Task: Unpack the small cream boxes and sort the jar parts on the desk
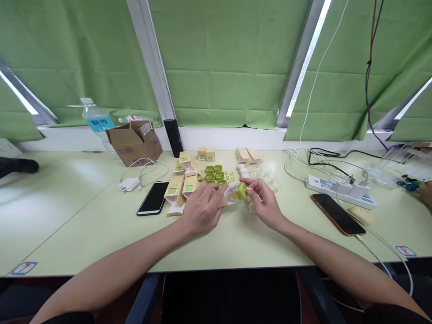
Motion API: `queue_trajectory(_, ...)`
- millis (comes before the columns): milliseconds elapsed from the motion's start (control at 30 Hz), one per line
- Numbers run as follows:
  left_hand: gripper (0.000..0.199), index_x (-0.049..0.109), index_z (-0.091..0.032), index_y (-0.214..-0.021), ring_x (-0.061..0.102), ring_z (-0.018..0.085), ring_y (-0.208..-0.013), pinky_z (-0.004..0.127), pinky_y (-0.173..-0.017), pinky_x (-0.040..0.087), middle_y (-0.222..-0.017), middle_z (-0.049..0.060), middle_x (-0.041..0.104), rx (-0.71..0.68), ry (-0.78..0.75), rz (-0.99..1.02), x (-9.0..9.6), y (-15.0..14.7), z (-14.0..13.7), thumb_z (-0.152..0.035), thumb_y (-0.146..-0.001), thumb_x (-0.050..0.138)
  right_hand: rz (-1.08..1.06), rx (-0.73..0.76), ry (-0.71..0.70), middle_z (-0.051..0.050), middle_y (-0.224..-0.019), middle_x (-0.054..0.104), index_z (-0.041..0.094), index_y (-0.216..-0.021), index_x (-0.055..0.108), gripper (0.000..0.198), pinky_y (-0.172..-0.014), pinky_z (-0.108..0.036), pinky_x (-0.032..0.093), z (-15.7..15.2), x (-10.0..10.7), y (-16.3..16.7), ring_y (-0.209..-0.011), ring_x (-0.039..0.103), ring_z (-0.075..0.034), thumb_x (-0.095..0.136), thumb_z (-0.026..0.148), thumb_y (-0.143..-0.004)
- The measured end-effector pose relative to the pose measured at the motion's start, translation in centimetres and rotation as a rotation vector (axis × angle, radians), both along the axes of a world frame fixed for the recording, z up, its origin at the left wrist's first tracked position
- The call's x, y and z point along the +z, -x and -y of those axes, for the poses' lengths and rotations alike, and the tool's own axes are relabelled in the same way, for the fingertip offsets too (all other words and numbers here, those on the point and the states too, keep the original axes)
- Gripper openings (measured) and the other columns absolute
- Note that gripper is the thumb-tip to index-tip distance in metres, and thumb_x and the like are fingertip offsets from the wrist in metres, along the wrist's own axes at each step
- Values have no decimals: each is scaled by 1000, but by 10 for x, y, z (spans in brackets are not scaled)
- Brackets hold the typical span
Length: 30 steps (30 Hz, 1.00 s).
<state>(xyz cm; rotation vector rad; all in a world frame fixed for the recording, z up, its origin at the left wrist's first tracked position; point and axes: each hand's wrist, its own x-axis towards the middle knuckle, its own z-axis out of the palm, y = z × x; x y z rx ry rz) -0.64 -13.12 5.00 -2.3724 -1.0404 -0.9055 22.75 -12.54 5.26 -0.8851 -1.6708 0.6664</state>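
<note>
Near the middle of the table, my left hand (202, 209) is closed around a small beige paper box (222, 201), mostly hidden by the fingers. My right hand (265, 202) pinches a small clear container with a green end (242, 191) at the box's opening. Whether the container is partly inside the box cannot be told. Several small green trays (215, 172) stand just beyond, with tiny yellowish pieces (231, 176) beside them. Past my right hand lie clear plastic cups (266, 173) and small pale pink-white pieces (241, 169). Several beige boxes (175, 190) stand left of my left hand.
A black phone (153, 198) and a white charger (129, 183) lie to the left, before a brown carton (135, 143). A black cylinder (173, 137) stands by the wall. On the right are a power strip (340, 191), another phone (337, 213), cables and another person's hand (425, 193).
</note>
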Motion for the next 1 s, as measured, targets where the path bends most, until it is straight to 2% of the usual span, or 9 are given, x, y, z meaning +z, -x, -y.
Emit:
queue_trajectory(133, 60, 52, -18, -145, 59, 34, -110, 45, -87, 53, -119, 16, 61, 67, 24, 139, 4, 12, -18, -23, -87, 66, -66, -73, 81, -6, -97, 72, 27, -91, 48, 22, -78, -38, 54, -6, -1, -3, -88, 69, -23, 53, 45, -102)
queue_trajectory(233, 57, 52, -19, -144, 57, 34, -116, 49, -95, 51, -122, 16, 60, 63, 121, 316, 8, 15, -26, -30, -90, 67, 22, -66, 91, -5, -96, 72, 27, -92, 48, 17, -72, -35, 52, -7, -3, -2, -81, 68, -21, 50, 40, -102)
queue_trajectory(300, 55, 50, -21, -144, 57, 32, -118, 48, -98, 51, -127, 15, 60, 9, 270, 514, 9, 14, -28, -37, -93, 65, 146, -29, 70, -6, -100, 73, 26, -94, 48, 11, -74, -36, 51, -4, -5, -1, -83, 68, -21, 48, 33, -102)
queue_trajectory(400, 57, 46, -24, -145, 61, 28, -118, 42, -95, 55, -132, 13, 62, -194, 601, 887, 7, 10, -31, -49, -96, 61, 417, 36, -11, -6, -98, 73, 26, -94, 47, 8, -74, -36, 50, 0, -8, 1, -85, 68, -22, 44, 23, -101)
queue_trajectory(567, 63, 49, -27, -139, 69, 24, -106, 36, -83, 60, -124, 9, 70, -435, 1027, 1337, 0, 5, -35, -59, -89, 70, 738, 74, -123, -6, -88, 69, 24, -98, 52, 11, -62, -31, 44, 5, -13, 3, -72, 62, -21, 43, 20, -101)
queue_trajectory(633, 60, 52, -26, -134, 70, 21, -94, 33, -72, 61, -119, 7, 71, -497, 1107, 1413, 0, 3, -34, -57, -88, 73, 732, 83, -138, -7, -93, 70, 23, -107, 55, 11, -64, -33, 47, 6, -11, 2, -76, 64, -23, 45, 23, -102)
queue_trajectory(733, 51, 56, -23, -129, 68, 18, -84, 31, -65, 60, -114, 7, 70, -594, 1165, 1453, 3, 1, -28, -52, -91, 73, 598, 70, -179, -11, -112, 70, 24, -122, 55, 22, -80, -42, 54, 5, -5, 0, -100, 67, -27, 49, 27, -102)
queue_trajectory(900, 50, 55, -23, -130, 70, 23, -96, 33, -67, 60, -121, 10, 68, -644, 1243, 1413, 6, -3, -20, -56, -95, 66, 463, 1, -221, -11, -117, 69, 25, -125, 61, 27, -97, -51, 50, 2, 6, -2, -115, 59, -31, 51, 36, -103)
queue_trajectory(1000, 54, 55, -25, -133, 70, 25, -106, 33, -73, 61, -128, 11, 67, -610, 1274, 1365, 1, -6, -17, -61, -94, 64, 445, 21, -140, -10, -124, 69, 27, -128, 62, 35, -103, -54, 46, 3, 8, -1, -119, 55, -32, 47, 48, -104)
